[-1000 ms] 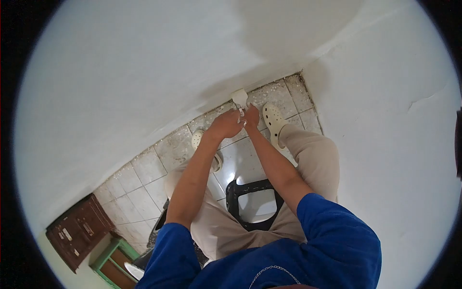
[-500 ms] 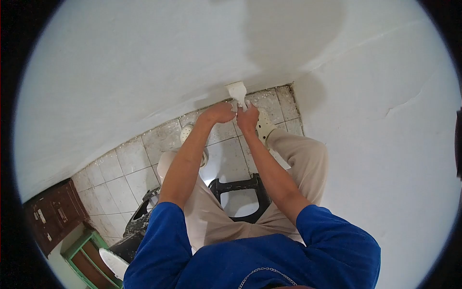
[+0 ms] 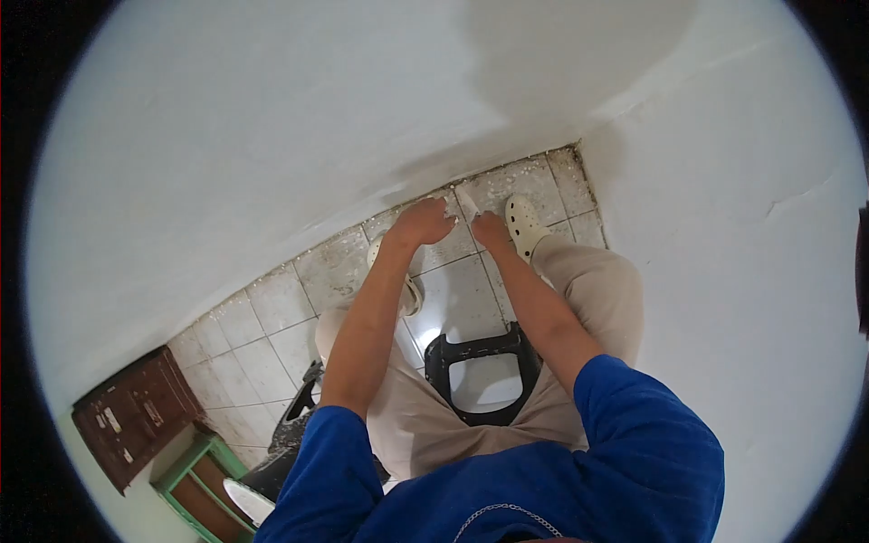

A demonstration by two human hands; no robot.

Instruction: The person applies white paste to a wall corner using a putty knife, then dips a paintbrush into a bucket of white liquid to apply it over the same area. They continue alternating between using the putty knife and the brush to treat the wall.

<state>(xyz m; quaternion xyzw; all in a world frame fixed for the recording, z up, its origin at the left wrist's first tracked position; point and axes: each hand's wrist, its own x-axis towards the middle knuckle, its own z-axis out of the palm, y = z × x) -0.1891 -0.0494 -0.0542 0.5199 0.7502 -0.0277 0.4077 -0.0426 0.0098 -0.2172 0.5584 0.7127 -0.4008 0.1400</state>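
Note:
My right hand [image 3: 490, 230] is closed around the handle of a putty knife [image 3: 466, 200], whose whitish blade shows nearly edge-on, pointing at the foot of the white wall [image 3: 272, 163]. Just left of it, my left hand [image 3: 425, 223] is held with curled fingers, the thumb and forefinger apart and white smears on the tips. I see nothing held in it. A small gap separates this hand from the knife. Both hands are above the tiled floor [image 3: 453, 288], between my cream clogs [image 3: 523, 222].
A black stool-like frame [image 3: 484, 348] stands between my legs. Another black item with a white round top [image 3: 244, 500] is at lower left, near a green-framed shelf [image 3: 204, 489] and a brown panel [image 3: 136, 412]. A second wall [image 3: 724, 271] rises on the right.
My hands have moved apart, the left one leaving the putty knife. The knife has turned from showing its blade face to nearly edge-on. The whole view has shifted slightly.

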